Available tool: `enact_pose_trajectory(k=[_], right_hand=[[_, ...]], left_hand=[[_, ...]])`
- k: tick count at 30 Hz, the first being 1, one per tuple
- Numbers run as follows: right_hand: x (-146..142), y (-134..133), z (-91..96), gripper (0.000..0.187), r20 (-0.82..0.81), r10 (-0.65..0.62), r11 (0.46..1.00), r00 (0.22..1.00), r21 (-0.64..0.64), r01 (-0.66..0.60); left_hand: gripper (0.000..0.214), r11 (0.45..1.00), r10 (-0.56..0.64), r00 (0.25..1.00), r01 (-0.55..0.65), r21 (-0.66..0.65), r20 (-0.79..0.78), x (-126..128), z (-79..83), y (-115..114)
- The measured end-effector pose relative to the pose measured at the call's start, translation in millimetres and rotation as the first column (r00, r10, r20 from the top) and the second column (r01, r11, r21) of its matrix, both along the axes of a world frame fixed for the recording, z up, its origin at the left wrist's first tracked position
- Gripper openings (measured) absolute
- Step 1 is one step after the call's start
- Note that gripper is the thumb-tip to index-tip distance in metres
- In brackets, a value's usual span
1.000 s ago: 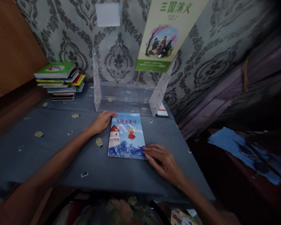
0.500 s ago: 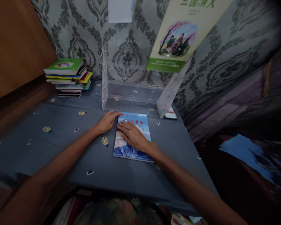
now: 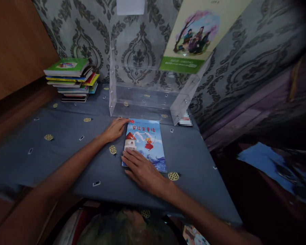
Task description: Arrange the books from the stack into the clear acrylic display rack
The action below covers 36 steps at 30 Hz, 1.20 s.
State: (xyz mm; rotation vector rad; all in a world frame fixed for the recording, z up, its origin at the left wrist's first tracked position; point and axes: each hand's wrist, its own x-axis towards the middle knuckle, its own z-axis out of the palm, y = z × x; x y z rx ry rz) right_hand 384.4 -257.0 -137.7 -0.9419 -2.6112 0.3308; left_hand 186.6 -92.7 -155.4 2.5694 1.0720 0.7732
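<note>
A thin blue children's book (image 3: 153, 131) lies closed on the cloth-covered table, its cover showing a red-roofed tower, a figure in red and waves below red Chinese characters. My right hand (image 3: 144, 172) rests palm down, fingers stretched, over the book's lower left part and hides some of the cover. At the upper left corner, the fingertips of my left hand (image 3: 116, 129) touch the book's edge; that hand lies with its fingers extended and grips nothing.
Behind the book stands a clear acrylic rack (image 3: 112, 102). A cream and green book (image 3: 191, 63) is propped up in its upper right part. To the left rises a stack of books (image 3: 68, 76). The grey-blue tablecloth (image 3: 73, 163) has a pineapple pattern.
My right hand has slid down the cover towards me, uncovering the picture in the middle. My left hand stays at the book's upper left corner. The view has tilted slightly downward.
</note>
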Motion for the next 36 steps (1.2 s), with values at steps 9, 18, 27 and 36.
enact_pose_trajectory(k=[9, 18, 27, 36], right_hand=[[2.3, -18.3, -5.6, 0.057, -0.005, -0.052, 0.998, 0.999, -0.021, 0.052], [43.2, -47.4, -15.8, 0.066, -0.102, -0.159, 0.986, 0.982, 0.027, 0.163], [97.0, -78.9, -12.8, 0.066, -0.076, -0.325, 0.946, 0.943, -0.034, 0.323], [102.1, -85.8, -14.1, 0.063, -0.121, -0.386, 0.922, 0.915, -0.03, 0.385]], left_hand=[[0.042, 1.0, -0.003, 1.0, 0.003, 0.008, -0.011, -0.8, 2.7, -0.7], [0.042, 1.0, 0.014, 1.0, -0.014, -0.014, -0.028, -1.2, 2.9, -0.3], [0.041, 1.0, 0.012, 1.0, -0.012, 0.005, -0.029, -1.6, 0.2, 0.8], [0.037, 0.999, 0.039, 0.997, -0.037, 0.025, -0.07, -0.3, 6.0, -1.0]])
